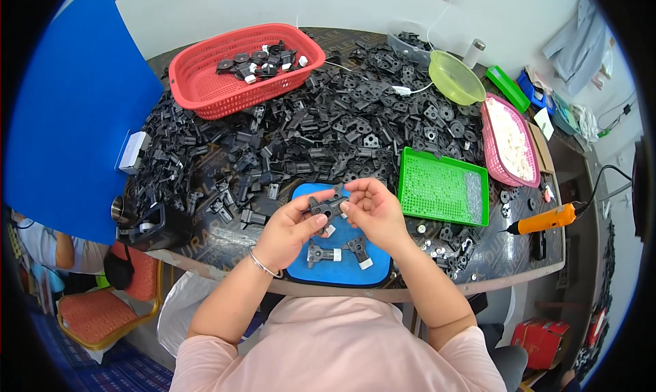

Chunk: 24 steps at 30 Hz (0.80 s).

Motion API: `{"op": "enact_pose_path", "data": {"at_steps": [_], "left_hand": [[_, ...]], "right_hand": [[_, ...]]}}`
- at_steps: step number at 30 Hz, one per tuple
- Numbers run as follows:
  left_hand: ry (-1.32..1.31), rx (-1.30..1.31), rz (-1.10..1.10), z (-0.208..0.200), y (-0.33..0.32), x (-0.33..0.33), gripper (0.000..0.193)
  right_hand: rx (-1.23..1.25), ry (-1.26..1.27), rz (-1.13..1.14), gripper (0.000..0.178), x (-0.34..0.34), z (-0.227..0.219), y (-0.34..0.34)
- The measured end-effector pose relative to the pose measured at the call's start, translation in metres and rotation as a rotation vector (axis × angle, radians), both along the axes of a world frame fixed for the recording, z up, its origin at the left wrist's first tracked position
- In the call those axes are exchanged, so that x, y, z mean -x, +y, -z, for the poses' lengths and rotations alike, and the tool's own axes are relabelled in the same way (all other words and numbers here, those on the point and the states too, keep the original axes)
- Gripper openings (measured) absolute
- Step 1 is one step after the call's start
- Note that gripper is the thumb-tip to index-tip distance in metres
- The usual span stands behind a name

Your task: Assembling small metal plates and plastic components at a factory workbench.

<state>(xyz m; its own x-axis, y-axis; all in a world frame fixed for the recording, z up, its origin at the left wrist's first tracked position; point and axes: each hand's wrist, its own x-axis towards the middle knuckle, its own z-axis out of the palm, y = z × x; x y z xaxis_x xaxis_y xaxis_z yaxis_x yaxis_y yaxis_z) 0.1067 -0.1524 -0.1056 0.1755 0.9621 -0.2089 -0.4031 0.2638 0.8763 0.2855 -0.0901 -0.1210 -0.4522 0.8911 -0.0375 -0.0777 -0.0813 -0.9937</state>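
Over a blue mat (301,271) at the table's near edge, my two hands meet around one black plastic part (328,206). My left hand (290,231) pinches it between thumb and fingers. From the other side my right hand (374,211) has its thumb and fingertips closed at the part's right end; whether a small piece sits between them is too fine to see. Below, on the mat, lie black plastic parts with white ends, one (322,254) to the left and another (358,251) to the right. A further white piece (329,231) shows under the held part.
A large heap of black parts (294,132) covers the table. Around it are a red basket (195,84), a green tray (444,218) of small clear pieces, a pink basket (490,139) of white pieces and a yellow-green basket (447,84). An orange electric screwdriver (547,220) hangs at right.
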Motion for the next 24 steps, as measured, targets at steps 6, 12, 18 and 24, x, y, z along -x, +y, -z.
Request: {"op": "enact_pose_path", "data": {"at_steps": [6, 12, 18, 24], "left_hand": [[0.282, -0.286, -0.075, 0.013, -0.001, 0.002, 0.038], [0.26, -0.225, -0.094, 0.021, -0.004, -0.003, 0.037], [0.276, -0.152, -0.099, 0.033, -0.005, 0.005, 0.036], [0.295, -0.115, -0.14, 0.033, 0.003, 0.003, 0.035]], "right_hand": [[0.131, 0.101, -0.099, 0.018, -0.005, 0.002, -0.002], [0.101, 0.128, -0.053, 0.015, -0.009, 0.015, -0.011], [0.016, -0.264, -0.11, 0.016, -0.038, 0.032, -0.038], [-0.604, -1.035, 0.338, 0.021, -0.073, 0.046, -0.035]]}}
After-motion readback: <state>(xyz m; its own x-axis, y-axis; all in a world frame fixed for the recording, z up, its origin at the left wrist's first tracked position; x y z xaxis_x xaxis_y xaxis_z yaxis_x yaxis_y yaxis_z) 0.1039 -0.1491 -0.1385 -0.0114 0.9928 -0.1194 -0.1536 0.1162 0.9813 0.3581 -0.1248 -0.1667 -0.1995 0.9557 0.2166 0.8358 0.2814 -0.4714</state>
